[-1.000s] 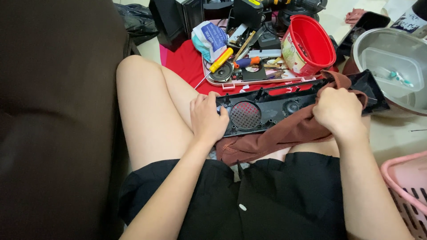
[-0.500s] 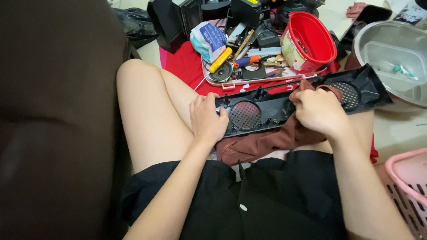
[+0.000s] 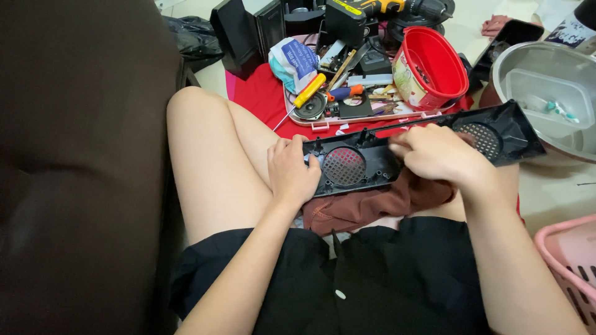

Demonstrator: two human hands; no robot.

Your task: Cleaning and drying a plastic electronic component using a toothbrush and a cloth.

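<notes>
A long black plastic speaker panel with two round mesh grilles lies across my lap. My left hand grips its left end beside the left grille. My right hand rests on the panel's middle, fingers curled over its top edge, holding a brown cloth that hangs under the panel onto my black shorts. The right grille shows past my right hand.
A tray on a red mat holds a yellow-handled screwdriver, a small speaker and parts. A red bucket, a metal bowl, a pink basket at right, a dark sofa at left.
My right hand has slid left along the panel from its right end to the middle, dragging the brown cloth with it. The right grille is now uncovered. The left hand has stayed put.
</notes>
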